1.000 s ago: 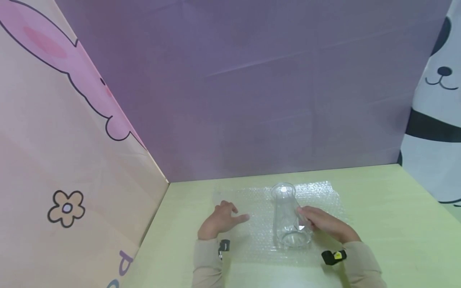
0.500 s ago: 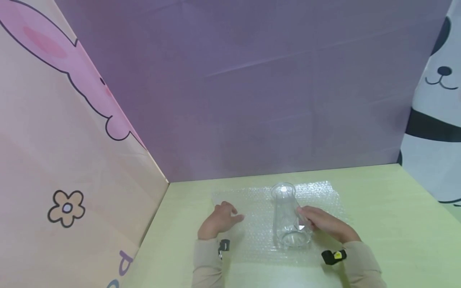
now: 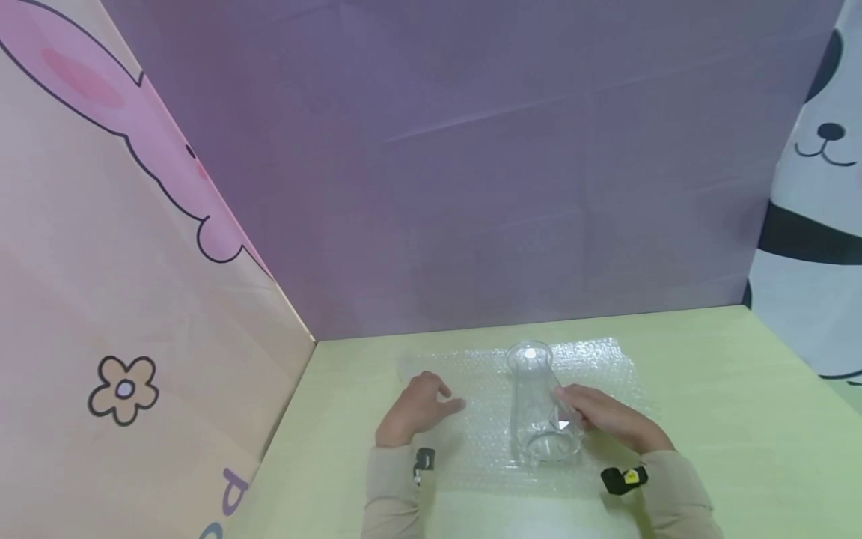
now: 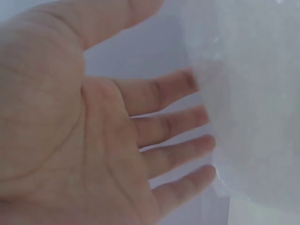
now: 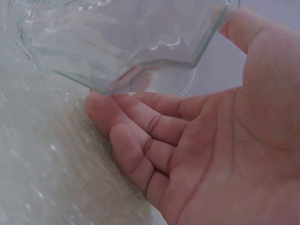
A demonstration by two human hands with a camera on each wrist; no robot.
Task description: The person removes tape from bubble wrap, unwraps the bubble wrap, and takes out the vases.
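A clear glass vase [image 3: 535, 404] lies over the bubble wrap [image 3: 481, 449], its round rim at the far end and its wide end nearer the person. At the vase's right side, the right hand [image 3: 599, 412] grips it. In the right wrist view the thumb is along one side of the faceted glass [image 5: 117, 42], with curled fingers [image 5: 126, 145] under it. By the wrap's left edge is the left hand [image 3: 420, 408], thumb apart from the fingers. Its nearly straight fingertips [image 4: 206, 143] meet the edge of the wrap [image 4: 253, 108] in the left wrist view.
The pale yellow-green table [image 3: 714, 419] runs back to a purple backdrop [image 3: 498, 180]. A cartoon-printed wall panel [image 3: 182, 314] stands on the left, and a panda-printed panel [image 3: 808, 314] on the right. Each wrist wears a small dark camera.
The left hand shifts slightly to the right, its thumb drawing in toward the fingers and then spreading again. The right hand and the vase stay in place.
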